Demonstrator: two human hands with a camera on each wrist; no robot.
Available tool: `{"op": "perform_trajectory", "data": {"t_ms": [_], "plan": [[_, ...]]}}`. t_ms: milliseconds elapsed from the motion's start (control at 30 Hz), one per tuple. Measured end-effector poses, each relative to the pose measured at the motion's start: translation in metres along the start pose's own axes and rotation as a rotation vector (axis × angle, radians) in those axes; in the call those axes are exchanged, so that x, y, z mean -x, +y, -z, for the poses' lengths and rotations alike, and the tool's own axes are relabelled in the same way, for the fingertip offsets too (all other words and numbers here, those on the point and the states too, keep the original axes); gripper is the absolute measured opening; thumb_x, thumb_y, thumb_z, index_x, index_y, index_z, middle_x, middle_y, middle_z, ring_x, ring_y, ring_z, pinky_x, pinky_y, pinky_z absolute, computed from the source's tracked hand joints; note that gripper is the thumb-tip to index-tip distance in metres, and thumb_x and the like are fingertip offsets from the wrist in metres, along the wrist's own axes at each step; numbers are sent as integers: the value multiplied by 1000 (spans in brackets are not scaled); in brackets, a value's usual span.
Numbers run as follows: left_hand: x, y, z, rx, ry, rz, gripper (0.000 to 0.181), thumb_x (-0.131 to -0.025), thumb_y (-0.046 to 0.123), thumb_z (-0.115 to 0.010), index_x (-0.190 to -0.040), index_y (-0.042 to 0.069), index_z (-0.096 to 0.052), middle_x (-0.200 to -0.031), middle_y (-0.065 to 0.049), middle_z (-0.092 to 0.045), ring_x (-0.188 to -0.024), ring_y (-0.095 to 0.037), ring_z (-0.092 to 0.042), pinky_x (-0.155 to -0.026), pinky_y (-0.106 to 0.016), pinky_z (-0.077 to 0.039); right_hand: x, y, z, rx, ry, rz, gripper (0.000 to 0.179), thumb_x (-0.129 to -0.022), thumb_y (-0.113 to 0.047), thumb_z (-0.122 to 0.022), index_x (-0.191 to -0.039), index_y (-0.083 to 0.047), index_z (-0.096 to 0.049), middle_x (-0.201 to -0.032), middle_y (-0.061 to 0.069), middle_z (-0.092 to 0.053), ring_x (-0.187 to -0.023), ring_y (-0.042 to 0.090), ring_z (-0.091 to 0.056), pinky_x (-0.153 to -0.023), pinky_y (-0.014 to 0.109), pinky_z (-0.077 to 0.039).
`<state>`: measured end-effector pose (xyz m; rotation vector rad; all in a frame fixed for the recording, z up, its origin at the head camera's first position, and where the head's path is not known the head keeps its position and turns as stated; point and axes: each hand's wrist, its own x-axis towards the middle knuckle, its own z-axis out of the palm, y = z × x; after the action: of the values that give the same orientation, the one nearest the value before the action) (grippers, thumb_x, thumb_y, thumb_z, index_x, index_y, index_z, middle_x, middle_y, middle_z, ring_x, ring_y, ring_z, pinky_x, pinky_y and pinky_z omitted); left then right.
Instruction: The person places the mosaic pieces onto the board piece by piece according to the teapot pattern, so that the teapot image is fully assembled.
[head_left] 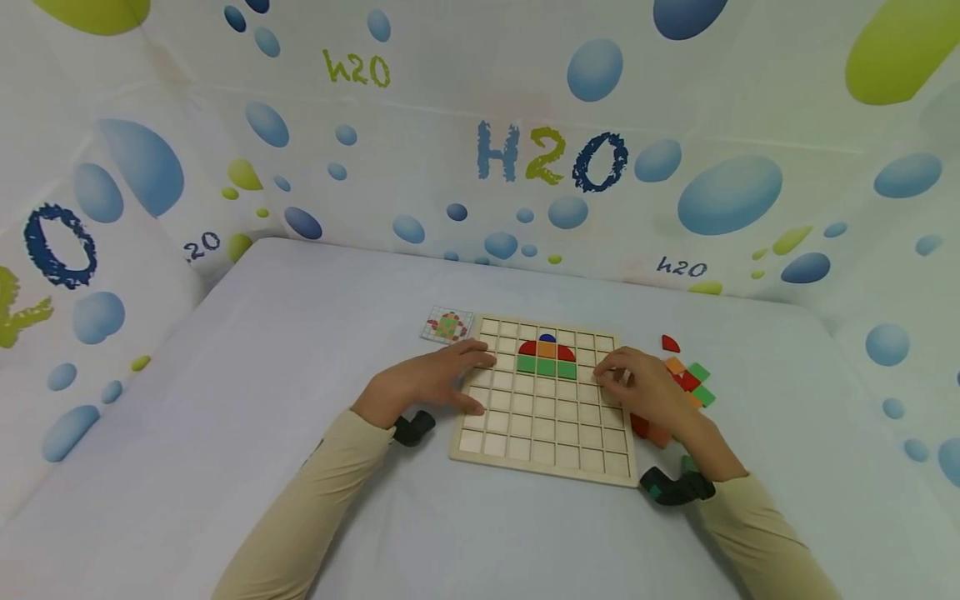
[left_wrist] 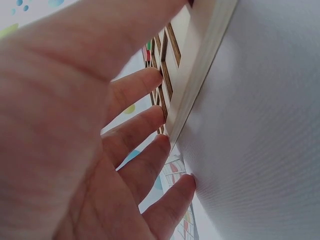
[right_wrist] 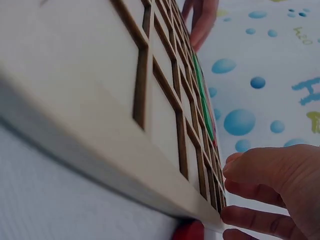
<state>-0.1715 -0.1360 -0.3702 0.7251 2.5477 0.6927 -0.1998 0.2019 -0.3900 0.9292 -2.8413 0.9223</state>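
Observation:
A pale wooden grid board [head_left: 544,412] lies flat on the table. Set in its upper cells are a blue piece [head_left: 547,338], an orange square [head_left: 547,351], two red rounded pieces [head_left: 528,348] and a row of green squares [head_left: 547,367]. My left hand [head_left: 442,377] rests at the board's left edge, fingers spread, fingertips touching the frame. Over the right edge is my right hand [head_left: 651,387], its fingers loosely bent. In the right wrist view, no piece shows between the thumb and fingers of that hand [right_wrist: 280,192].
A small picture card [head_left: 447,325] with a coloured grid pattern lies by the board's upper left corner. Loose red, orange and green pieces [head_left: 703,395] are heaped right of the board, partly hidden by the right hand. One red quarter-round piece [head_left: 670,343] lies apart, farther back.

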Motion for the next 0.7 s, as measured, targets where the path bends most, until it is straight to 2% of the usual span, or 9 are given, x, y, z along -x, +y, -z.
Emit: {"op": "perform_trajectory", "data": {"t_ms": [100,200,333,567,700], "plan": [[1,0,0,2,2,8,73,-87,34,-75,-147,9,-42,-157,-14,-25,-146,-33,-23,-114,-49,-28,4,3,4,7,2,-13,8,-90,-4,-68,-96,-8,-71,-100,6,-65,-81,16,-56,-65,25,-49],[1,1,0,11,3,12,73,-87,35,-75,-147,10,-42,-157,-14,-26,-146,-33,-24,-114,-49,-29,8,5,10,-3,21,0,9,-88,-1,-69,-96,-6,-70,-99,8,-65,-77,17,-55,-60,24,-48],[2,2,0,13,3,13,73,-87,35,-75,-147,10,-42,-157,-13,-25,-146,-33,-24,-114,-49,-29,14,9,19,4,24,4,11,-86,1,-71,-95,-5,-71,-96,7,-67,-75,15,-54,-60,23,-48],[1,1,0,9,9,-2,72,-87,34,-75,-146,8,-42,-157,-15,-26,-145,-33,-26,-113,-48,-30,20,17,31,19,-48,-91,11,-88,-1,-69,-98,-5,-72,-95,5,-66,-80,16,-54,-67,22,-50],[1,0,0,5,7,-1,73,-87,34,-75,-147,8,-42,-157,-15,-26,-144,-33,-27,-113,-48,-30,24,19,40,-2,-88,-95,10,-88,-3,-70,-97,-4,-71,-94,4,-66,-79,14,-53,-70,22,-49]]}}
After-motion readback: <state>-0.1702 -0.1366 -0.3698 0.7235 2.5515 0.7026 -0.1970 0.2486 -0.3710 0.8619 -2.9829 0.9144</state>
